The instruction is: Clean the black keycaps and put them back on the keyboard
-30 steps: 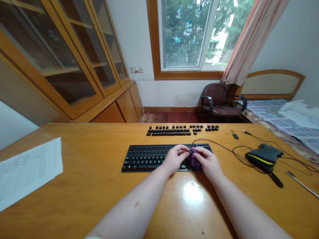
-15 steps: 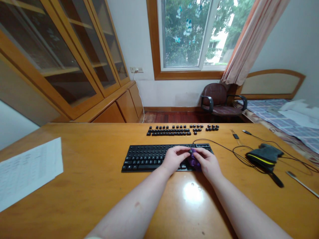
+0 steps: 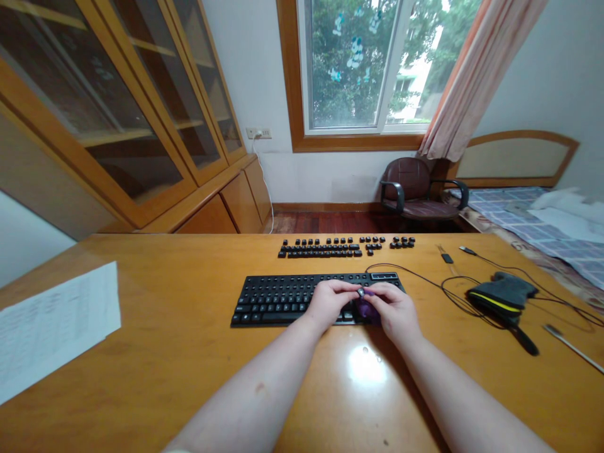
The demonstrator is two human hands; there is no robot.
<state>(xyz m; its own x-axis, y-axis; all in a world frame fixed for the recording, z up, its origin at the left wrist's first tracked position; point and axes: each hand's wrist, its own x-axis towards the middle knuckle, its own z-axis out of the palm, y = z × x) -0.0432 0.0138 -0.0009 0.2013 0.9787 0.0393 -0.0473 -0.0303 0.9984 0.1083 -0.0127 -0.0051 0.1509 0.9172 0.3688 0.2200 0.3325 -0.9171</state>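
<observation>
1. Daylit room: a window (image 3: 352, 69), a maroon office chair (image 3: 408, 182) and a bed (image 3: 512, 211) stand beyond a glossy wooden desk (image 3: 179, 270).
2. Flat on the desk lies a black keyboard (image 3: 276, 296), its long side towards the person, probably for easy reach by both hands.
3. Left hand (image 3: 333, 302): thumb and fingers pinched narrow on one small keycap (image 3: 361, 292), just above the keyboard's right part.
4. Right hand (image 3: 396, 308): closed on a bunched purple cloth (image 3: 368, 309), fingertips meeting the keycap, apparently to steady it against the fabric.
5. Loose black keycaps (image 3: 323, 254) line the desk's far edge in grouped rows, presumably to preserve their order.
6. Well right, perhaps leaving elbow room, lie a likely wire keycap puller (image 3: 447, 258), a grey pouch (image 3: 500, 292) and a slim brush (image 3: 578, 347); paper sheets (image 3: 61, 321) lie far left.
</observation>
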